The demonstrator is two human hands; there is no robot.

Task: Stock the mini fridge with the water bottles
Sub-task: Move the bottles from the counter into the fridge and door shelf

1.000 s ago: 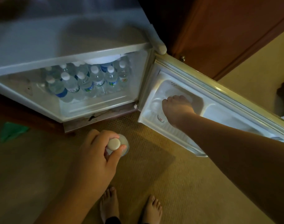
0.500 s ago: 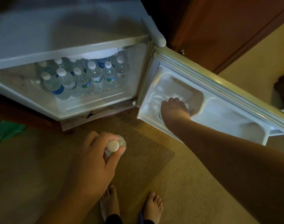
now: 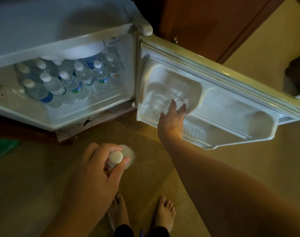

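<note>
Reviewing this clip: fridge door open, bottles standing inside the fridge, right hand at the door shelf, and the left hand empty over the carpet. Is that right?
Not quite. The left hand is not empty: the head view shows its fingers gripping a water bottle by the neck, just under its white cap, over the carpet. The rest holds: fridge door open, bottles standing inside, right hand at the door shelf.

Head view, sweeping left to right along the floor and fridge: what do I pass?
Green scrap on the floor → bottles in the fridge → left hand gripping a bottle → right hand at the door shelf.
</note>
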